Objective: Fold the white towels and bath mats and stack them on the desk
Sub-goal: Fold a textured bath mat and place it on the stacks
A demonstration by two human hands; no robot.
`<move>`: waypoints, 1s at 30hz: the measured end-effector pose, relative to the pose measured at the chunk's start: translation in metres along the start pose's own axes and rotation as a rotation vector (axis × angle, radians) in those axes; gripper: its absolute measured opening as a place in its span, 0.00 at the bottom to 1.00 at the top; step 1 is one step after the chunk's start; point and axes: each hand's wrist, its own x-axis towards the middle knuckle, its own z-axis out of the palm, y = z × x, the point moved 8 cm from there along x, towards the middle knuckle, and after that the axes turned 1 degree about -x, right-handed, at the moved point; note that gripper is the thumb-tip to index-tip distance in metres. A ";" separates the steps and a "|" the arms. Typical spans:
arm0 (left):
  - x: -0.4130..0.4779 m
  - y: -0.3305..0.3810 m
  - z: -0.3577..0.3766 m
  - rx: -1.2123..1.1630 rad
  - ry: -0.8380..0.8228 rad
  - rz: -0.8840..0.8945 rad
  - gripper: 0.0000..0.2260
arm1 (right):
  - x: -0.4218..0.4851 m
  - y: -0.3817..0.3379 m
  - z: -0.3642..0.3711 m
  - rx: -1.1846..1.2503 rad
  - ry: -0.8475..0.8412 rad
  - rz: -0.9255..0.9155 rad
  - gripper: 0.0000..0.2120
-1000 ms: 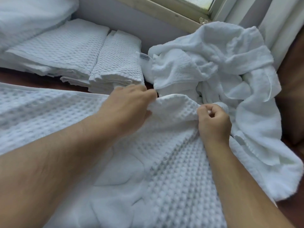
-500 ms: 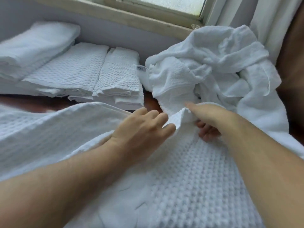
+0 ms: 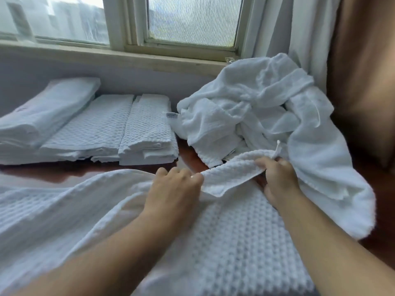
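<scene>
Waffle-weave bath mat (image 3: 224,242) lies spread across the near part of the desk (image 3: 188,159), its far edge lifted and turned over. Left hand (image 3: 174,189) is curled over that edge, fingers bent on the fabric, looks like a loose grip rather than a pinch. Right hand (image 3: 277,178) is closed on the mat's far corner, just beside the small hanging loop (image 3: 277,148). Relative to the mat: folded stacks (image 3: 147,133) sit beyond it to the left, the unfolded towel pile (image 3: 256,116) beyond it to the right, touching or overlapping the mat's right edge. Risks, as I judge them: pulling the corner could drag pile towels along or tip them off the desk; the loose left grip could let the edge slip, giving a skewed fold. Label (image 3: 172,115) on a pile towel has print, too small to read.
</scene>
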 end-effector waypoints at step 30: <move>0.029 -0.026 0.014 0.032 0.119 -0.117 0.07 | 0.039 -0.028 0.024 -0.596 0.049 0.075 0.20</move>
